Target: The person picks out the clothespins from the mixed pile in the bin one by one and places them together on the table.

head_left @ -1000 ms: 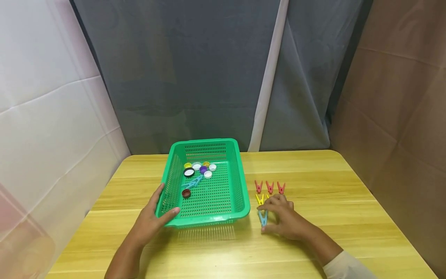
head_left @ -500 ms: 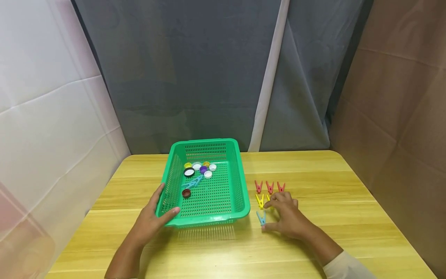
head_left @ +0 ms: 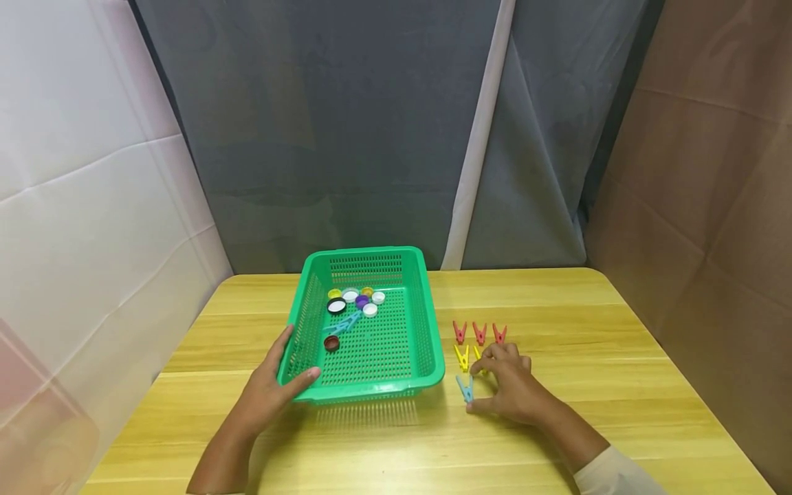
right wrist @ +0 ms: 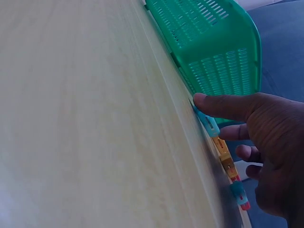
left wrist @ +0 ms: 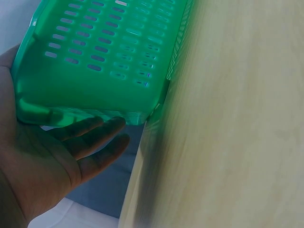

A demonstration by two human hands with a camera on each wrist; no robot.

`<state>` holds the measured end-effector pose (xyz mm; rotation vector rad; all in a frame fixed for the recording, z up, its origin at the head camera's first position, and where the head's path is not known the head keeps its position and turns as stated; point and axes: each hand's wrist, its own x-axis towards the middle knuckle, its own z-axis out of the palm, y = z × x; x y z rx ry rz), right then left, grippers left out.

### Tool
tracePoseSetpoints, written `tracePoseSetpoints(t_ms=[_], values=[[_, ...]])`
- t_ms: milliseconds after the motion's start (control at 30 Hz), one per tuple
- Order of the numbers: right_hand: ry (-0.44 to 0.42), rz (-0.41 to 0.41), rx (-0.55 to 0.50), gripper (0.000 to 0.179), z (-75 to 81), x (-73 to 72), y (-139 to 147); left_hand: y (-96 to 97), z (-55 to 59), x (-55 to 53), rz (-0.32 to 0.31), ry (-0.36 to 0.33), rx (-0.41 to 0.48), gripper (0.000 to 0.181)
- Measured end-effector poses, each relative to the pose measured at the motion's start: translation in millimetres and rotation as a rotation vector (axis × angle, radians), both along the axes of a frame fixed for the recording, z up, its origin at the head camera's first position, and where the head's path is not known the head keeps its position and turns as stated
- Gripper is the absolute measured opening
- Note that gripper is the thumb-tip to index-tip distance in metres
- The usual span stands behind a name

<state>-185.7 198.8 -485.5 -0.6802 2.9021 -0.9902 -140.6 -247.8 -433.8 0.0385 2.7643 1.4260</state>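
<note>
In the head view, my left hand [head_left: 265, 388] holds the green plastic basket [head_left: 433, 323] at its near left corner, thumb over the rim and fingers along the outside wall. My right hand [head_left: 510, 385] pinches a light blue clothespin [head_left: 464, 389] lying on the table, thumb at its near end and index fingertip by one upper leg. Behind it is a yellow clothespin [head_left: 461, 358]; another yellow clothespin [head_left: 478, 353] is partly covered by the fingers. Three red clothespins [head_left: 479, 333] form a row farther back. The right wrist view shows a second blue clothespin [right wrist: 238, 192] beyond the fingers.
Inside the basket lie several bottle caps, among them a black-rimmed cap [head_left: 336, 306], a purple cap [head_left: 361, 302] and a brown cap [head_left: 331, 343], plus a blue clothespin [head_left: 344, 322]. The wooden table [head_left: 594, 385] meets a grey curtain [head_left: 346, 137] behind.
The right index fingertip has shifted from the blue clothespin's left leg toward its right leg, and the clothespin has turned slightly. The left hand and basket have stayed put.
</note>
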Motion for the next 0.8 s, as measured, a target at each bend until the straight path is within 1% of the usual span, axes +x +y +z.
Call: tracePoseSetpoints(t_ms=[333,567,800], values=[[-0.013,-0.021,0.007,0.047,0.0,-0.4,0.9,-0.3,0.2,-0.2,0.008,-0.009,-0.012,0.103],[-0.003,-0.016,-0.005,0.055,-4.3,-0.9,0.8,-0.7,-0.3,0.2,0.003,-0.006,-0.008,0.103],[0.017,-0.017,-0.035,0.054,1.1,0.5,2.1,-0.5,-1.0,-1.7,0.008,0.005,-0.004,0.103]])
